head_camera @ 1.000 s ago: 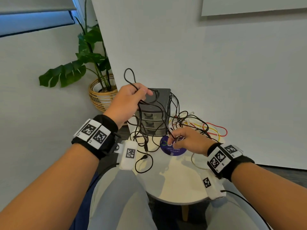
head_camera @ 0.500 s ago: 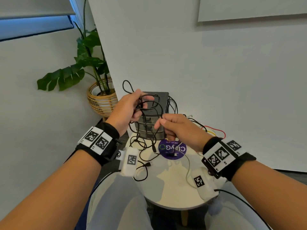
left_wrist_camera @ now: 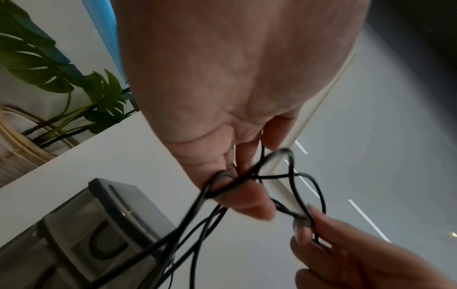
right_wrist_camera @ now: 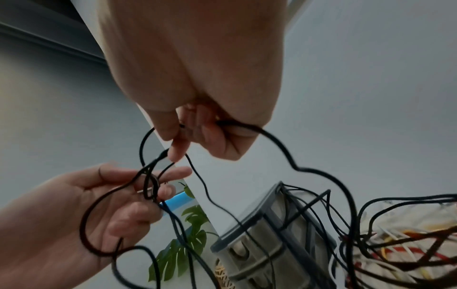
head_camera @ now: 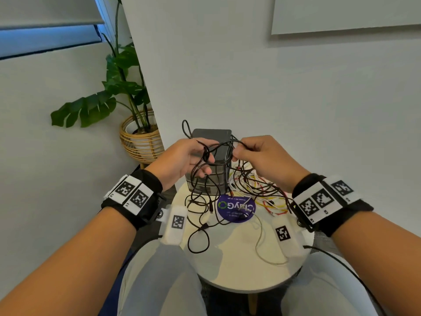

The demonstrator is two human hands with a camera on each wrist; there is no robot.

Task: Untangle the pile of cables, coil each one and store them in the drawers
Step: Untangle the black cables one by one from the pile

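Two hands raised over one small round table [head_camera: 239, 270], side by side in front of one grey drawer unit [head_camera: 211, 133]. Left hand [head_camera: 182, 160] curled round a bunch of black cable [head_camera: 206, 153], several strands gathered between thumb and fingers; right hand [head_camera: 264, 156] pinching a strand of the same black tangle just beside it. Three drawer fronts countable on the unit from the head view, all closed. Black strands hanging from both hands down over the unit's front and onto the tabletop, ending in loose loops near the front edge. Exact number of black cables impossible to tell, too knotted. Behind the right hand, on the table beside the unit, one pile of thinner wires [head_camera: 268, 195]: white, yellow and red ones mixed, uncounted. One round purple sticker [head_camera: 235, 207] on the tabletop, partly under the strands. One potted plant [head_camera: 118, 92] in a wicker basket on the floor, left of the table.

From the left wrist view only: a small knot of black cable [left_wrist_camera: 230, 181] pressed against the thumb, with the right hand's fingertips [left_wrist_camera: 303, 224] nipping a crossing close by. From the right wrist view only: a long black loop running through the left hand's [right_wrist_camera: 81, 215] palm, and black strands draped across the drawer unit's [right_wrist_camera: 267, 244] top corner.
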